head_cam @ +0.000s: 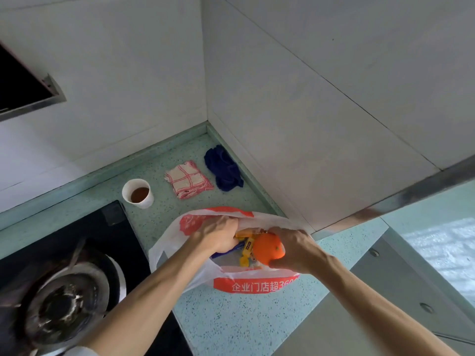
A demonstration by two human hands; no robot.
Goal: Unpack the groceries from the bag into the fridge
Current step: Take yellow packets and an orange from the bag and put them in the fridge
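Now, yellow packets [244,260] inside bag [257,285], orange [268,249] at mouth.

Bag [246,285]: white plastic with red print, sitting upright, mouth gaping open.
Orange [268,249]: round and bright, hanging at the mouth's 3 o'clock side, being gripped by the right hand [295,250].
Yellow packets [244,261]: lying inside, at the mouth's centre.

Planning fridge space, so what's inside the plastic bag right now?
An orange gripped by the right hand, yellow packets, and something blue under the left hand. The bag and both hands hide anything deeper.
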